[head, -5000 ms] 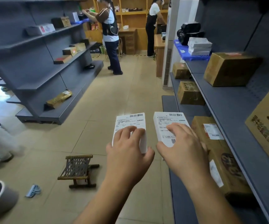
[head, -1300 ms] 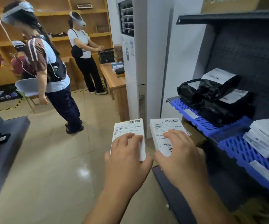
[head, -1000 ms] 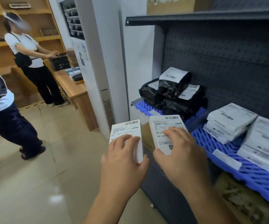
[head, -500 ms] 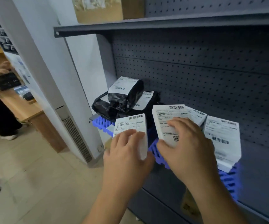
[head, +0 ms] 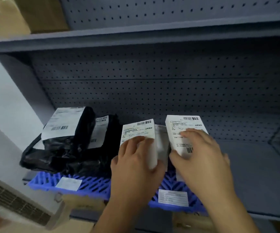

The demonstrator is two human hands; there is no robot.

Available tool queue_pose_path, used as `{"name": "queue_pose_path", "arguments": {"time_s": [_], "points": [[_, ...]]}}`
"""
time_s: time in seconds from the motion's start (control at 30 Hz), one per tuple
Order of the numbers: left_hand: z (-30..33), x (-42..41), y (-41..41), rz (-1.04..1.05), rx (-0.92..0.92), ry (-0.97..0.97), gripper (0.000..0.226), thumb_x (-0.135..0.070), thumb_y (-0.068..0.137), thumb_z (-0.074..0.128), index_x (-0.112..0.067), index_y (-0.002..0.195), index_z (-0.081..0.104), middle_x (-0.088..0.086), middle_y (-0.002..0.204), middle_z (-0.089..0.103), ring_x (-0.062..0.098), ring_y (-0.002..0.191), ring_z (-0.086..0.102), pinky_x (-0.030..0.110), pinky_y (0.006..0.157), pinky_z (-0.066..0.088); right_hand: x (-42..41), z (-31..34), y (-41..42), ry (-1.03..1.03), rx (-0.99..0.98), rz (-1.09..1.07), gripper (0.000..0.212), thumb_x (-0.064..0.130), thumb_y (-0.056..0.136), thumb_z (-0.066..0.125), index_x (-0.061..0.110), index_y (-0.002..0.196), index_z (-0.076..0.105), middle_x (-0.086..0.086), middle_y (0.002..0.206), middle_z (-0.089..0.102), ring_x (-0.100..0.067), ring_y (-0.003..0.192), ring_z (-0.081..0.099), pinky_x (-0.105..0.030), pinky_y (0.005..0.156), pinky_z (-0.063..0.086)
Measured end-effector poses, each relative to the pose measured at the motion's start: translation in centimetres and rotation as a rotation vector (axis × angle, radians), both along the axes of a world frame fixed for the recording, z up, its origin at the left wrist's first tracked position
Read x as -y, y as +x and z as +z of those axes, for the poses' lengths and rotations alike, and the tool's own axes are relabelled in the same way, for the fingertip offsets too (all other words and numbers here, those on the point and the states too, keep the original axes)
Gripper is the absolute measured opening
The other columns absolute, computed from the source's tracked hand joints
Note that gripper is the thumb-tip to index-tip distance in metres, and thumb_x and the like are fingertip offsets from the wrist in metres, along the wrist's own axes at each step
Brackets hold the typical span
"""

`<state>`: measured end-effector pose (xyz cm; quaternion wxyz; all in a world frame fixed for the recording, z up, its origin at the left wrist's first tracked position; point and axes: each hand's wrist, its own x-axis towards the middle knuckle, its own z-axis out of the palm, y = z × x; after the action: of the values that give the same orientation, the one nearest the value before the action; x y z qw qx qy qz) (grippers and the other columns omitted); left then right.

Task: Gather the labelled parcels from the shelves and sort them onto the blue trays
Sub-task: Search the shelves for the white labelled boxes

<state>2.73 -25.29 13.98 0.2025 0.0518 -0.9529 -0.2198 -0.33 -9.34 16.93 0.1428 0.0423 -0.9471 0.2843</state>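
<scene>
Here my left hand (head: 135, 167) keeps a clenched grip on one white labelled box (head: 138, 140), and my right hand (head: 201, 158) grips a second white box (head: 183, 130). Both boxes are over the blue slatted tray (head: 92, 184) on the grey shelf (head: 256, 179), label sides up. Just left of them, black labelled poly bags (head: 72, 147) lie piled on the tray. A perforated back panel (head: 152, 91) rises behind.

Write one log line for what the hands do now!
left hand: holds white box | right hand: holds white box | over blue tray
</scene>
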Motion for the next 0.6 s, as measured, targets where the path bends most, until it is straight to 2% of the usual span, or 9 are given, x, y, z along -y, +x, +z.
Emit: {"name": "queue_pose_path", "arguments": {"time_s": [0.1, 0.3, 0.6], "points": [[-0.2, 0.4, -2.0, -0.061, 0.019, 0.007, 0.061, -0.066, 0.079, 0.044, -0.047, 0.137, 0.046, -0.029, 0.143, 0.038, 0.003, 0.137, 0.029, 0.044, 0.105, 0.042, 0.2, -0.4, -0.3, 0.001, 0.014, -0.082, 0.052, 0.05, 0.079, 0.065, 0.038, 0.129, 0.056, 0.025, 0.139, 0.049, -0.005, 0.132, 0.041, -0.047, 0.098, 0.037], [-0.9, -0.7, -4.5, -0.163, 0.046, 0.001, 0.062, -0.067, 0.08, 0.043, -0.046, 0.138, 0.048, -0.025, 0.146, 0.04, 0.004, 0.137, 0.031, 0.047, 0.106, 0.043, -0.7, -1.0, -1.0, 0.032, 0.041, -0.204, 0.056, 0.052, 0.082, 0.062, 0.038, 0.135, 0.053, 0.022, 0.143, 0.048, -0.004, 0.136, 0.038, -0.047, 0.103, 0.036], [-0.2, -2.0, -6.7, -0.129, 0.077, -0.039, 0.075, -0.077, 0.075, 0.03, -0.046, 0.141, 0.048, -0.026, 0.149, 0.038, 0.005, 0.141, 0.029, 0.044, 0.11, 0.039, -1.0, -1.0, -2.8, 0.044, 0.05, -0.216, 0.055, 0.055, 0.082, 0.061, 0.038, 0.134, 0.055, 0.022, 0.144, 0.047, -0.004, 0.139, 0.038, -0.047, 0.103, 0.039]]}}
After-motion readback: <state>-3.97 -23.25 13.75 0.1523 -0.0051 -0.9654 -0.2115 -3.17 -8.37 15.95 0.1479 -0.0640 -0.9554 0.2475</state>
